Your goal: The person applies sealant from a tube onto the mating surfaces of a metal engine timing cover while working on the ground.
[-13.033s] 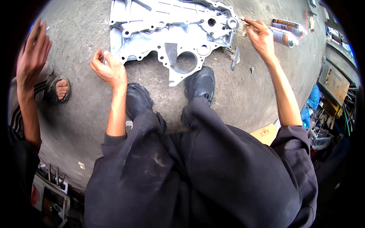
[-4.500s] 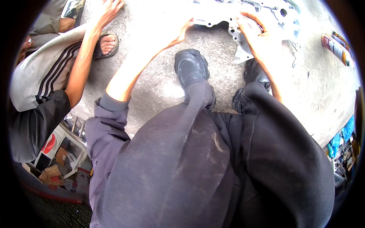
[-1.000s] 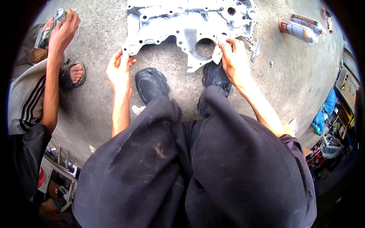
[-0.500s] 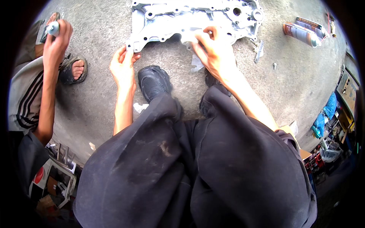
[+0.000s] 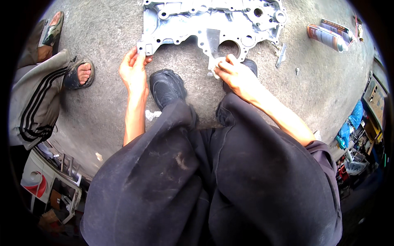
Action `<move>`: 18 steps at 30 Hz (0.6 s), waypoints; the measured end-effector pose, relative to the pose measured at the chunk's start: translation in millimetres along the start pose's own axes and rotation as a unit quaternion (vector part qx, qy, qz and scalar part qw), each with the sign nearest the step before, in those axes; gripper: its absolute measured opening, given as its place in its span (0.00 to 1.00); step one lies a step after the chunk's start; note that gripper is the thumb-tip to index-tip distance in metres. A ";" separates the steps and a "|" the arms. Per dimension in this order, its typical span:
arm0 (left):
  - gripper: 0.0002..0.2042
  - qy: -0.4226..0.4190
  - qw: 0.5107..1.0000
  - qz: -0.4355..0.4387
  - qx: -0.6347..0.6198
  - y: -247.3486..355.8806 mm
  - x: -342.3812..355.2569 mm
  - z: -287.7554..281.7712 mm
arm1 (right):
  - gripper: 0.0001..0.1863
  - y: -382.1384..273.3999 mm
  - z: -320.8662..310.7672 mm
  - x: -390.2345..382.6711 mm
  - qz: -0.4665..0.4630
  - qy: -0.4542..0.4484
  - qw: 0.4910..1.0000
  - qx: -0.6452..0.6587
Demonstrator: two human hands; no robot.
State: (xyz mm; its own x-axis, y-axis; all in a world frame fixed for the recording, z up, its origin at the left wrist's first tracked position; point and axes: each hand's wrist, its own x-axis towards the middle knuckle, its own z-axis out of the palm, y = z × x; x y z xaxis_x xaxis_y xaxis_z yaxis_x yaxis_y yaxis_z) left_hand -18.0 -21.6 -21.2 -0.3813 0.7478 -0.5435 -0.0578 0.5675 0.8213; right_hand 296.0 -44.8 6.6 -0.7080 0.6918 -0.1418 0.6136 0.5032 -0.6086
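A large silvery cast-metal engine cover [image 5: 180, 29], with bolt holes along its edges and a big round opening, spans the far middle. My left hand [image 5: 134, 74] grips its near left corner, thumb and fingers closed about the edge. In my right hand [image 5: 234, 77] is a crumpled white wipe [image 5: 214, 69], pinched at the near tip of the cover beside the round opening. A dark grey patch [image 5: 213, 42] shows on the metal just beyond the wipe. The fingertips of my right hand are partly hidden.
Two spray cans [image 5: 326, 37] lie on the concrete at the far right, with a flat metal blade [image 5: 281, 55] and a bolt [image 5: 297, 71] nearer. A person's sandalled foot [image 5: 82, 74] is at the left. Clutter with a blue bag [image 5: 355, 115] lines the right edge.
My right hand with the wipe has moved nearer to me, down to the cover's near tip. The other person's hand with a small bottle has left the view. My left hand stays put.
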 end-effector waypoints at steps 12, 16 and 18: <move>0.23 -0.003 1.000 0.006 0.001 1.7 0.3 4.1 | 0.15 82.0 -48.5 -53.4 0.093 0.010 0.989 -0.118; 0.20 -0.013 0.998 -0.005 0.055 10.7 -4.2 -3.9 | 0.14 95.5 -62.1 -81.9 0.189 0.071 0.971 -0.129; 0.18 0.021 0.980 0.087 0.175 -0.8 4.3 -18.7 | 0.14 79.1 -66.0 -94.4 0.240 0.063 0.956 -0.154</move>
State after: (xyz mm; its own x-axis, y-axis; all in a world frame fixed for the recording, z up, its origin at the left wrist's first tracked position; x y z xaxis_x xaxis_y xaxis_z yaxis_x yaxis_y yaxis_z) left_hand -36.9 -25.3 -20.9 -0.3953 0.8332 -0.3866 0.3291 0.5215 0.7872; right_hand 434.5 -36.2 23.4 -0.2834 0.9285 -0.2401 0.9449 0.2276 -0.2353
